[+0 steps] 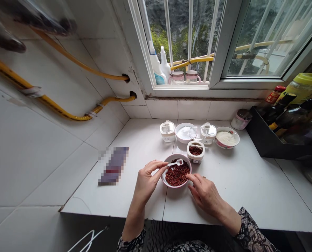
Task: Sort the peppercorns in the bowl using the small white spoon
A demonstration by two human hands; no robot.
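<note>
My left hand pinches the handle of a small white spoon over a bowl of dark red peppercorn-like spice. At the bowl's right rim is my right hand, fingers apart, its fingertips at the edge of the spice. Just behind the bowl stands a small clear container with its lid raised, holding the same red spice.
Behind stand a lidded container, a bowl of white grains, another container and a flowered bowl of pale powder. A black bottle box is at right, a blurred packet at left.
</note>
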